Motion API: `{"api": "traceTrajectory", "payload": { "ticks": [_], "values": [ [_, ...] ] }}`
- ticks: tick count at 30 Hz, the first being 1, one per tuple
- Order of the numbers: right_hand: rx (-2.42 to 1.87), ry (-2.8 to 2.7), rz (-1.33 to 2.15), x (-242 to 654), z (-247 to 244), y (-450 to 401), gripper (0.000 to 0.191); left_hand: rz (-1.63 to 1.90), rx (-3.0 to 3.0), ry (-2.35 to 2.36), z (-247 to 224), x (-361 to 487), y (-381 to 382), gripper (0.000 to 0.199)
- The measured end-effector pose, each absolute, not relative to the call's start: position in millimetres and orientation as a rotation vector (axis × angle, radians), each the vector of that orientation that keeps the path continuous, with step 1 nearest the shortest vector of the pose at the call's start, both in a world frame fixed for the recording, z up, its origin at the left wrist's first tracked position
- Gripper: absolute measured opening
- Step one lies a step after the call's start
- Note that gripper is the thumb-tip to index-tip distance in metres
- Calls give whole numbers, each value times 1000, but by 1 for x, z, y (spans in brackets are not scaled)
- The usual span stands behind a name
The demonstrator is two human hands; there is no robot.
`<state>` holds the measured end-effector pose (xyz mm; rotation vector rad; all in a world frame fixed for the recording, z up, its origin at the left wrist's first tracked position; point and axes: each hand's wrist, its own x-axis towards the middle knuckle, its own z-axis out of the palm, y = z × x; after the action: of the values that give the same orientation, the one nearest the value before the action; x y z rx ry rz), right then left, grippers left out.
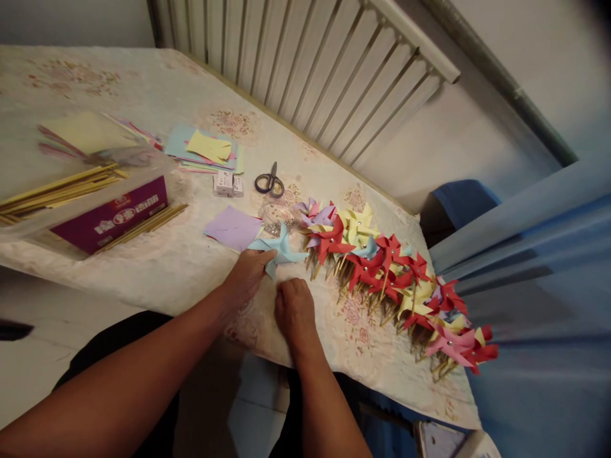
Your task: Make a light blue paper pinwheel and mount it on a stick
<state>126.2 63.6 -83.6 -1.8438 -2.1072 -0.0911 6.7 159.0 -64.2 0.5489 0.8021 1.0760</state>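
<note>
A light blue paper pinwheel (285, 251) is pinched in my left hand (245, 278), its folded blades pointing away from me. Just to the right, my right hand (296, 310) rests low over the cloth with its fingers curled in; whatever they may hold is hidden. Purple paper squares (233, 228) lie beyond my left hand. Next to them is a clear container of small metal bits (277, 217). Finished pinwheels (365, 267) in red, yellow, purple, pink and blue, on thin sticks, are laid in a long row to the right.
Dark-handled scissors (270, 183) lie behind the purple squares, near small white boxes (228, 183) and a stack of coloured paper (205, 147). At left, a purple-labelled box (114, 216) stands by several sticks (62, 191). A radiator (286, 70) lines the wall; a blue curtain (539, 280) hangs right.
</note>
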Motion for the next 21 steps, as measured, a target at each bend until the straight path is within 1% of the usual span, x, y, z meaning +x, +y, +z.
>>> {"api": "traceTrajectory", "payload": {
  "ticks": [6,11,17,21],
  "values": [
    [-1873,-2063,-113,130,-86,67,26,1085,552,756,-60,7,156,16],
    [-1926,-2030,-87,129,-85,69,25,1062,552,766,-54,5,158,20],
    [-1943,-1989,-2,130,-78,69,26,1056,548,747,-50,2,159,19],
    [-1957,-1958,39,131,-75,69,23,1055,548,737,-49,2,158,20]
  ]
}}
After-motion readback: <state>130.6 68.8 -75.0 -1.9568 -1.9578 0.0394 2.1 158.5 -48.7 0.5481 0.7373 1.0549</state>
